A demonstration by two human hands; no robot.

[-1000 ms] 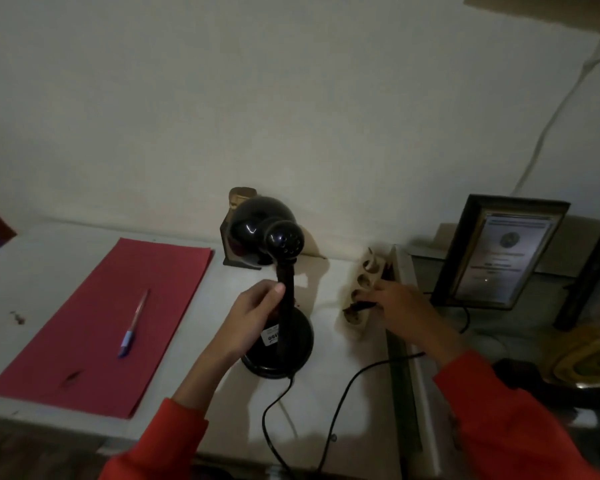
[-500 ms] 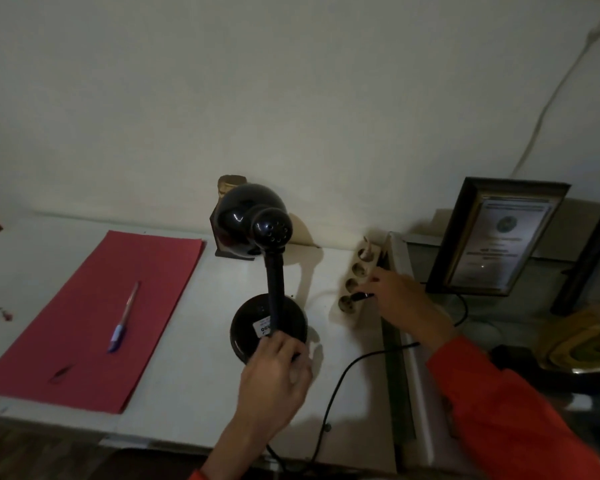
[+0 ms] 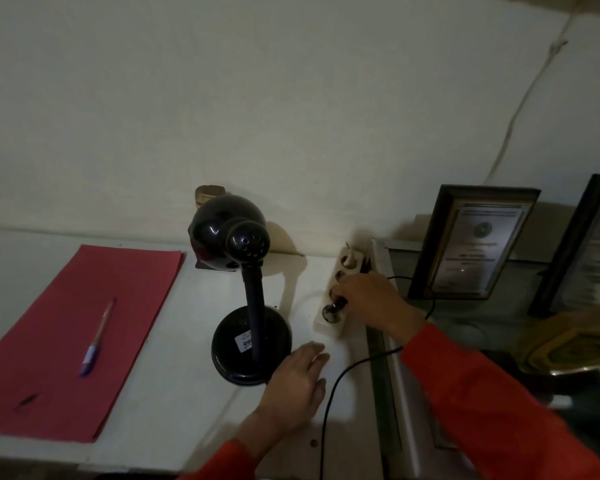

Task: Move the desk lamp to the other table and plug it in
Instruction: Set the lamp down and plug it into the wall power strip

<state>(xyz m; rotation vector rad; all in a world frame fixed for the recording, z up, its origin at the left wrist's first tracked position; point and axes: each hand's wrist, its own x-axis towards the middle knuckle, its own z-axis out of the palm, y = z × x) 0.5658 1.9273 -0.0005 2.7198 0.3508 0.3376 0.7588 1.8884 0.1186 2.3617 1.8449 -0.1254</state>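
Note:
A black desk lamp (image 3: 248,306) stands upright on the white table (image 3: 174,403), its round head turned toward the wall. Its black cord (image 3: 329,396) runs off the table's front edge and up to the right. A cream power strip (image 3: 340,296) lies against the table's right edge. My right hand (image 3: 371,303) pinches the lamp's black plug (image 3: 336,304) at the strip's nearest socket. My left hand (image 3: 297,379) rests flat on the table just right of the lamp's base, fingers apart, holding nothing.
A red paper sheet (image 3: 66,334) with a pen (image 3: 96,341) on it covers the table's left half. A small brown object (image 3: 208,195) stands behind the lamp at the wall. Framed certificates (image 3: 471,244) lean on the lower surface to the right.
My left hand let go of the lamp's stem, slid down past the base and now lies on the table. My right hand stayed at the power strip with the plug.

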